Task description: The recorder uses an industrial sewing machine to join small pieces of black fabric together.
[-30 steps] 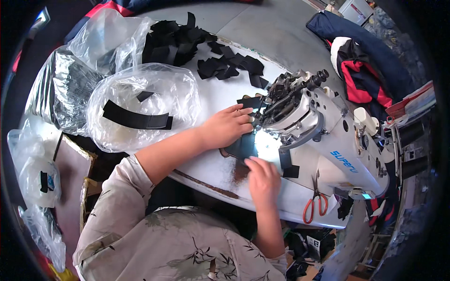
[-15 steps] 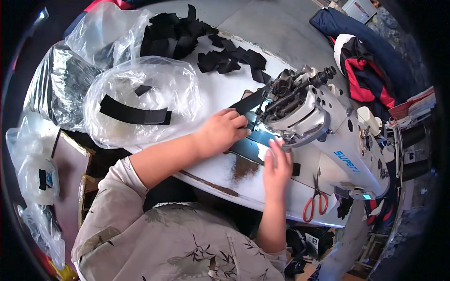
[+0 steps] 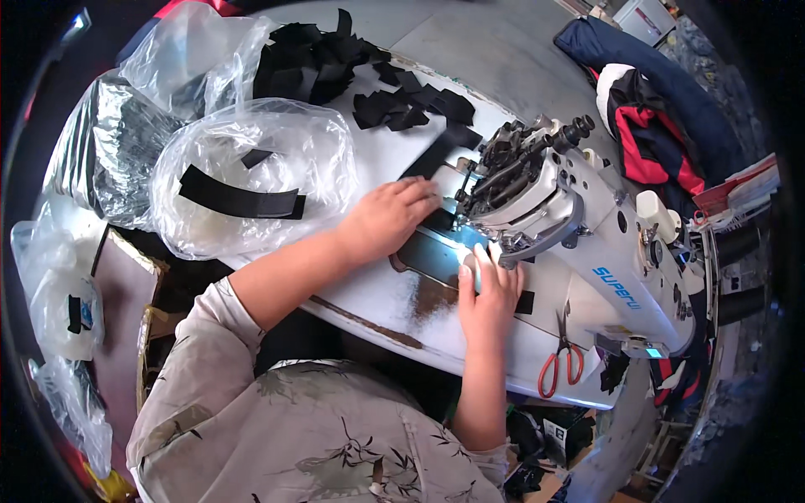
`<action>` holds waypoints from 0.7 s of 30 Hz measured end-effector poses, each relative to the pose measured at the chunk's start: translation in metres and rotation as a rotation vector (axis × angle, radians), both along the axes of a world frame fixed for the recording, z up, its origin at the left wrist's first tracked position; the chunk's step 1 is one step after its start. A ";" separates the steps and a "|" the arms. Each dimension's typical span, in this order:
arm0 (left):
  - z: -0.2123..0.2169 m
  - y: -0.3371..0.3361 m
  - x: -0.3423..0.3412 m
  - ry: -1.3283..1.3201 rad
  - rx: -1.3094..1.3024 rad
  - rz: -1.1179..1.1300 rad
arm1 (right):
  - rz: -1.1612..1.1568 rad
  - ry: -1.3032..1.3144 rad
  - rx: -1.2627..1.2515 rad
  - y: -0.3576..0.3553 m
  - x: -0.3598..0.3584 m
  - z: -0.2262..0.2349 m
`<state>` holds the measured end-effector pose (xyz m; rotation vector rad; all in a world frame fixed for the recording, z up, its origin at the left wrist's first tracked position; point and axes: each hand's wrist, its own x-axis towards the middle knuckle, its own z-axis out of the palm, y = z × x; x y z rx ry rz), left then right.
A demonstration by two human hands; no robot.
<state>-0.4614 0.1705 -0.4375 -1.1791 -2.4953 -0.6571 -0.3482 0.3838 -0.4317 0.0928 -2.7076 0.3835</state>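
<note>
A white surface (image 3: 369, 302) fills the middle of the view, carrying a white industrial sewing machine (image 3: 587, 226) at the right and clutter on every side. On the far part of the surface lies a heap of cut black fabric pieces (image 3: 352, 75). To the left sits a clear plastic bag (image 3: 251, 176) with a long black strip (image 3: 239, 197) lying on it, and further crumpled plastic bags spread toward the left edge. Red-handled scissors (image 3: 560, 360) rest at the near right edge of the surface, and a dark blue and red jacket (image 3: 654, 117) is bundled behind the machine.

The left hand (image 3: 386, 220) lies flat and open, fingers spread forward, pressing a black fabric piece (image 3: 436, 243) onto the bed just left of the needle area. The right hand (image 3: 489, 289) is also open and flat, fingertips resting on the brightly lit patch right below the machine head, touching the near edge of the same piece. Neither hand grips anything; both hold the cloth down by pressure.

Guiding this well seems to call for keeping both palms light and level so the cloth slides evenly, with fingertips staying clear of the needle, which is hidden under the head. Uneven pressure would likely skew the seam.
</note>
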 end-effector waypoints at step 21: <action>0.000 -0.059 0.068 -0.013 0.196 0.178 | -0.428 -0.020 -0.027 0.115 0.145 0.001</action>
